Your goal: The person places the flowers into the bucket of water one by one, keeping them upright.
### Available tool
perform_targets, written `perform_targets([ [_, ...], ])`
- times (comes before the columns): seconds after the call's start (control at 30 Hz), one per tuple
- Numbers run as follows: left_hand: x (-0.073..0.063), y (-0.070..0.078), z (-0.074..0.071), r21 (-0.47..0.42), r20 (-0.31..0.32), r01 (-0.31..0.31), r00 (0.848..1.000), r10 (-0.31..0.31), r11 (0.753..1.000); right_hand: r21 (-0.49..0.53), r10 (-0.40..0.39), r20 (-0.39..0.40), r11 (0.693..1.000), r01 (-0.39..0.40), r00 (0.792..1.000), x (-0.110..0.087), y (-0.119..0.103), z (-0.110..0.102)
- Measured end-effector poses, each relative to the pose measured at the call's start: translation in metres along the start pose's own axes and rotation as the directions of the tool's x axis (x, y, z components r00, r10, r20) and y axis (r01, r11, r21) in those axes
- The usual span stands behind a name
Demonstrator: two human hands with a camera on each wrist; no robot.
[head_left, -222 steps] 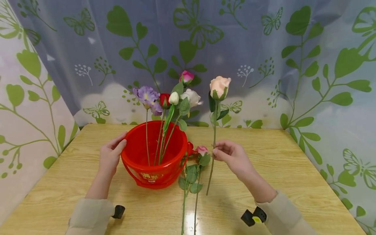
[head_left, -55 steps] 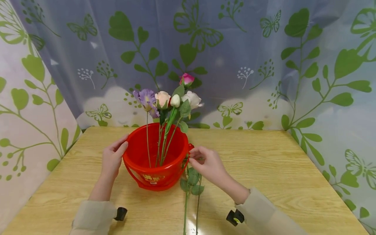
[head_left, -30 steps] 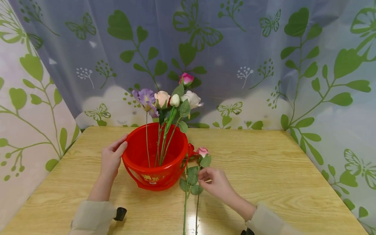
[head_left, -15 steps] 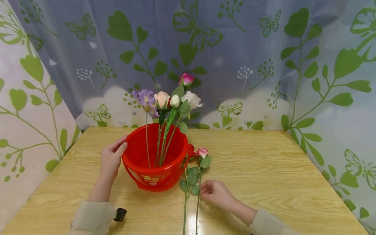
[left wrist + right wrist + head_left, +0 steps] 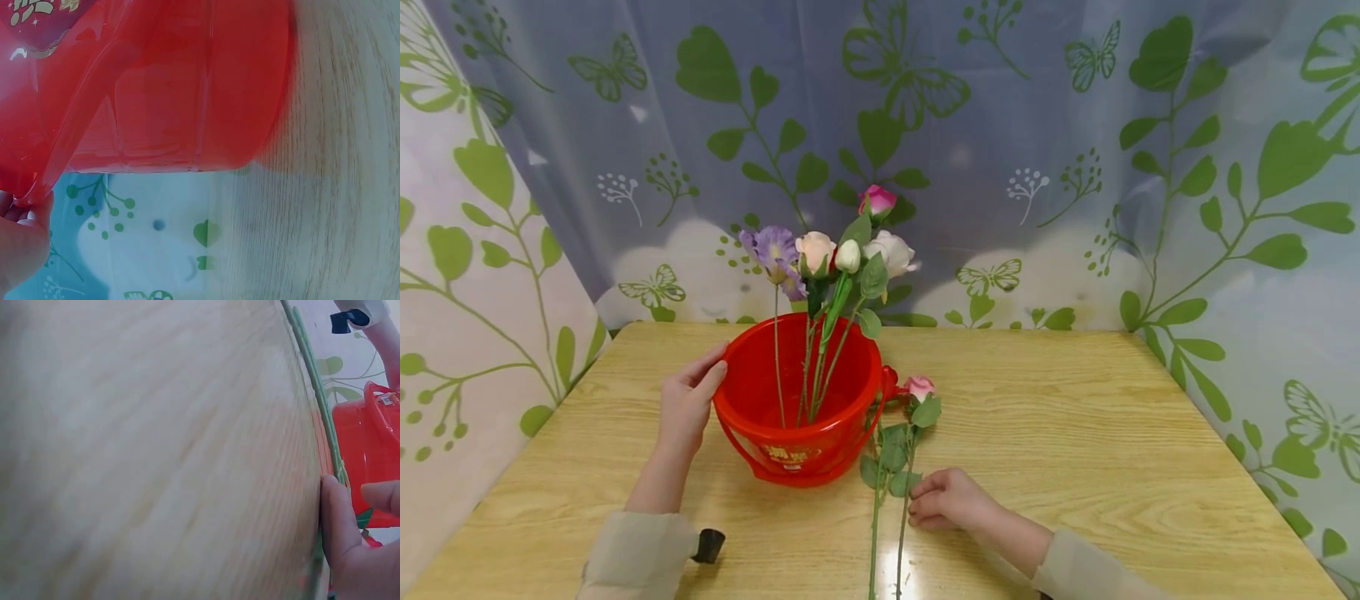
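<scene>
My left hand [image 5: 687, 404] grips the left rim of a red bucket [image 5: 797, 450]; the left wrist view shows the fingers and thumb pinching that rim. Several artificial flowers stand in the bucket: a purple flower [image 5: 773, 252], a peach rose [image 5: 815, 252], a white tulip bud [image 5: 847, 257], a white flower [image 5: 891, 252] and a magenta rose [image 5: 877, 201]. A red bloom is mostly hidden behind the peach one. My right hand [image 5: 951, 502] is low at the stem of a pink rose [image 5: 919, 387] lying on the table. In the right wrist view its thumb and finger stand apart beside the stem.
Left of the pink rose lies a second green stem [image 5: 875, 533], with a red bloom partly behind the bucket's right side. The wooden table [image 5: 1075, 433] ends at a patterned curtain [image 5: 1030, 125]. A black strap piece [image 5: 708, 546] shows at my left cuff.
The peach rose, earlier in my right hand, now stands in the bucket. My right hand has left the bucket's right side and come down along the pink rose's stem. My left hand keeps its place.
</scene>
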State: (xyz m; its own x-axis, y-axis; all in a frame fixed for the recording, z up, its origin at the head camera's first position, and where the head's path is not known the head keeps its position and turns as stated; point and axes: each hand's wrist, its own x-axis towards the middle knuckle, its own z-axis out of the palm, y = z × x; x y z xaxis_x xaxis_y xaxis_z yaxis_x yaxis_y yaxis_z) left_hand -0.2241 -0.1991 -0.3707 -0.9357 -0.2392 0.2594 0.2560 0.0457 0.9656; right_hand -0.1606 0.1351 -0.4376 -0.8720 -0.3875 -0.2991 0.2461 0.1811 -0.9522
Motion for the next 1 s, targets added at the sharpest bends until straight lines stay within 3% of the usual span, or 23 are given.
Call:
perform_targets([
  [0.13,0.0,0.001,0.0,0.014,0.004,0.011,1.0,-0.012,1.0,0.045,0.045,-0.038,0.998,-0.044,0.998,0.003,0.003,0.002],
  [0.3,0.0,0.002,0.001,0.021,0.004,0.022,1.0,-0.022,1.0,0.025,0.085,-0.098,0.996,-0.083,0.992,0.007,0.002,0.005],
  [0.7,-0.001,0.001,0.0,0.016,0.005,0.016,1.0,-0.016,1.0,-0.081,0.092,-0.18,0.991,-0.108,0.979,0.016,-0.001,0.013],
  [1.0,-0.001,0.001,0.0,0.011,0.008,0.013,1.0,-0.014,1.0,-0.08,0.113,-0.204,0.988,-0.132,0.972,0.018,-0.001,0.014],
])
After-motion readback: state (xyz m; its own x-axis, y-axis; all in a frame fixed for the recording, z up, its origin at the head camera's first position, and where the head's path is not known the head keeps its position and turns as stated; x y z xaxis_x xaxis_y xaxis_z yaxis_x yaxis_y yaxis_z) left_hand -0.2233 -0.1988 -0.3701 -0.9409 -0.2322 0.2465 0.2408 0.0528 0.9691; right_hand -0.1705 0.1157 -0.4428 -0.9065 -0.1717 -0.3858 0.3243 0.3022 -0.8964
